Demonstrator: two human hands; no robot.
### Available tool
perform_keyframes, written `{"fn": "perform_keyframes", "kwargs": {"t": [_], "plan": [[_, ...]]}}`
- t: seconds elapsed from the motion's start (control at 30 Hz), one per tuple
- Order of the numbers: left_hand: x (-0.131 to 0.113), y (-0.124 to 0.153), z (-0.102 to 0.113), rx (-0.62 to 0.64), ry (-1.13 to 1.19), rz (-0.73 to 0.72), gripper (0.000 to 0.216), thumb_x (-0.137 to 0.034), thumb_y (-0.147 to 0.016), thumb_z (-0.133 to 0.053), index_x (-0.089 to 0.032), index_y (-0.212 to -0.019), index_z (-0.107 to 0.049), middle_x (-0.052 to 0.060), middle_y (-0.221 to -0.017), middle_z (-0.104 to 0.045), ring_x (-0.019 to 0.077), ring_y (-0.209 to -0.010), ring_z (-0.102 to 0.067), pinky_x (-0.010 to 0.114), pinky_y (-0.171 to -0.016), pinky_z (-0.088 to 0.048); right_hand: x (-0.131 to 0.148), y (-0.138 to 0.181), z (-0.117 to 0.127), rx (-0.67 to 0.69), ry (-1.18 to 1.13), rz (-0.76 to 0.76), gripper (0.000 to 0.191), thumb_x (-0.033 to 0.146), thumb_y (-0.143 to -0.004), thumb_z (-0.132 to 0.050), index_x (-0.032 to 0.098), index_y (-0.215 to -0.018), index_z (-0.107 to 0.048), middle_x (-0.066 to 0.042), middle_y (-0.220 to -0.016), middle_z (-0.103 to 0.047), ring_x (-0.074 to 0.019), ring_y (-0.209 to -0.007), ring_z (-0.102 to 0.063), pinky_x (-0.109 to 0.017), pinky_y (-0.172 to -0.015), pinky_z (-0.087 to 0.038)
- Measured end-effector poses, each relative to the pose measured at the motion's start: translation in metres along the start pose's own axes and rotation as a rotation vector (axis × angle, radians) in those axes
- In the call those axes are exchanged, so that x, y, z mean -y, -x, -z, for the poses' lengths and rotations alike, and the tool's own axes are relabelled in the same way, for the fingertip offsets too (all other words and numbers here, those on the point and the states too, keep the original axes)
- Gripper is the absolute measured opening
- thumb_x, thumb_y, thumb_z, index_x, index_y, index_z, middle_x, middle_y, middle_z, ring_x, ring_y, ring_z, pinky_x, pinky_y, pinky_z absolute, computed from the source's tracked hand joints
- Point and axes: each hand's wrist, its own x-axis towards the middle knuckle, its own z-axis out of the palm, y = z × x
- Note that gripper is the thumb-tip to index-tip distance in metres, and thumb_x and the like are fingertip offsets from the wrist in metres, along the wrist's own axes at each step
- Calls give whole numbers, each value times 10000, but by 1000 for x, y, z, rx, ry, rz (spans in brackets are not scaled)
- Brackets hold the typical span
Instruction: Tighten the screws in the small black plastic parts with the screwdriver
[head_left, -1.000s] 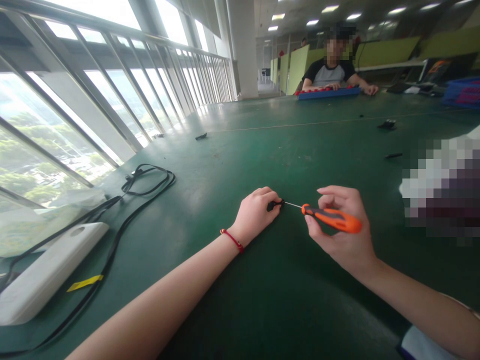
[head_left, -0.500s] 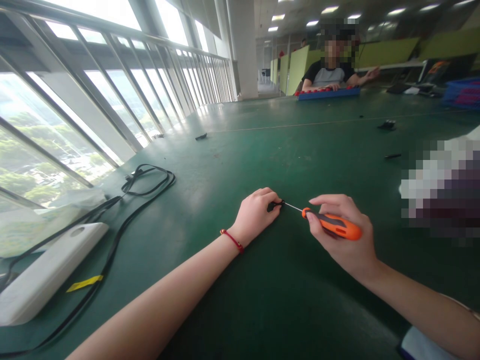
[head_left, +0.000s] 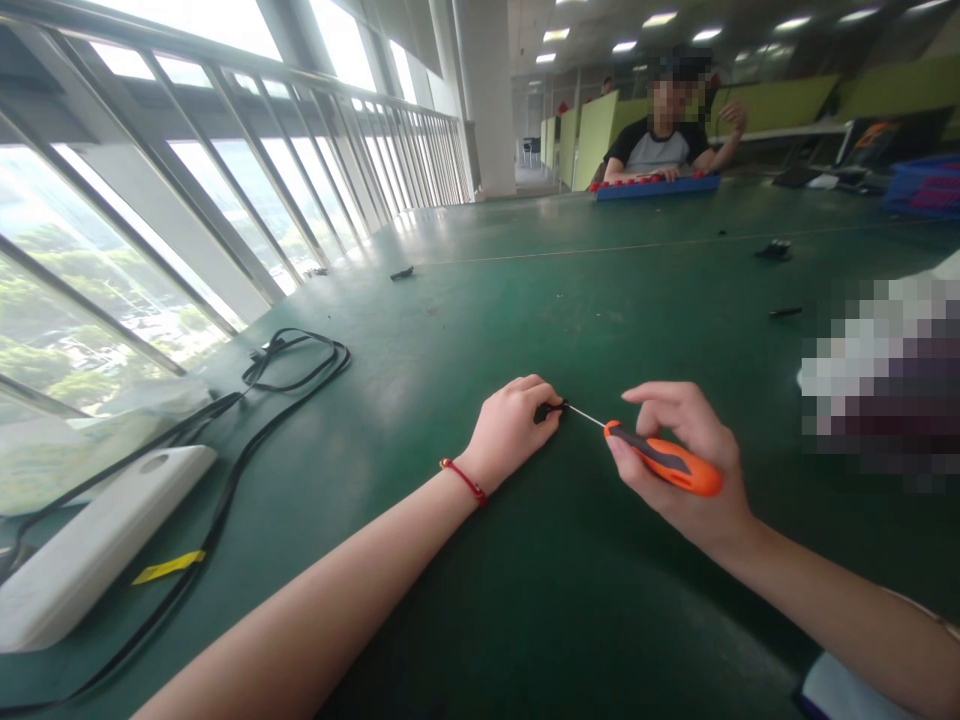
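While the left hand (head_left: 510, 430) pinches the small black part (head_left: 546, 410) against the green table (head_left: 525, 300), the right hand (head_left: 686, 470), fingers clamped on the orange screwdriver (head_left: 664, 462), should keep tip seated, shaft in line.

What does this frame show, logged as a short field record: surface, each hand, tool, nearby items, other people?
surface: green table
left hand: left hand rests on the table, pinching a small black part
right hand: right hand grips an orange-handled screwdriver
tool contact: the screwdriver's thin shaft points at the small black part, tip at it
wrist: red bracelet on the left wrist
nearby: black cable and white power strip to the left
other people: a seated person at the far end, behind a blue tray
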Motion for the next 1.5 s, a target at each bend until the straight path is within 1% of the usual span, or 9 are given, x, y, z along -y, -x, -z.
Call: {"fn": "perform_keyframes", "kwargs": {"t": [0.1,0.27,0.4,0.57,0.7,0.83,0.97,1.23,1.5], "plan": [[0,0,0,-3,-3,0,102,-192,-829,-570,-188,-850,-669,29,-956,-683,182,-886,-630,293,-800,-513,0,0,0,8,34,38,123,195,-806,-631,240,-903,-570,51,-608,-545,-128,-555,-547,-333,-677,-478],[0,1,-1,-7,-2,8,100,-189,-826,-573,-192,-855,-669,27,-958,-684,179,-880,-630,288,-793,-512,0,-1,0,-75,10,-5,350,213,-743,-667,222,-1069,-541,6,-748,-574,-168,-685,-583,-341,-689,-496],[0,1,-1,-8,-4,0,101,-194,-832,-565,-194,-841,-665,27,-953,-684,179,-883,-631,286,-795,-510,2,-2,1,-12,81,56,120,233,-792,-645,245,-884,-569,53,-580,-542,-133,-550,-544,-344,-699,-473],[0,1,-1,-8,-3,9,99,-191,-826,-573,-193,-855,-668,29,-961,-684,180,-879,-632,288,-786,-513,0,0,0,-66,19,1,359,207,-744,-669,221,-1078,-537,-8,-772,-591,-182,-709,-587,-358,-713,-491],[1,1,-1,-8,1,0,103,-190,-833,-566,-194,-852,-667,28,-962,-685,179,-886,-632,287,-794,-513,0,1,-1,-14,26,-16,179,241,-794,-644,233,-957,-573,53,-551,-487,-161,-591,-527,-350,-697,-463],[0,1,-1,-1,1,3,106,-193,-840,-568,-192,-864,-671,31,-966,-686,180,-885,-633,290,-791,-515,0,1,1,-6,-26,-62,267,199,-782,-623,224,-1038,-554,32,-652,-549,-154,-610,-542,-323,-647,-457],[0,1,-1,-4,25,11,122,-217,-862,-562,-196,-886,-680,30,-984,-689,181,-904,-634,293,-800,-515,-2,-1,3,12,-2,-62,54,224,-825,-594,231,-879,-591,43,-563,-514,-136,-555,-509,-289,-585,-416],[0,-1,1,-13,42,43,132,-227,-855,-577,-222,-904,-700,13,-982,-699,187,-933,-634,307,-822,-509,-15,-8,0,-25,-174,-322,108,290,-853,-596,218,-923,-556,59,-576,-468,-106,-478,-429,-255,-485,-350],[-2,0,1,-19,70,71,120,-226,-809,-606,-226,-870,-711,2,-925,-706,184,-896,-637,306,-818,-508,-19,-9,-3,95,-172,-369,168,346,-854,-593,215,-944,-538,63,-575,-463,-107,-497,-439,-250,-523,-365]]}}
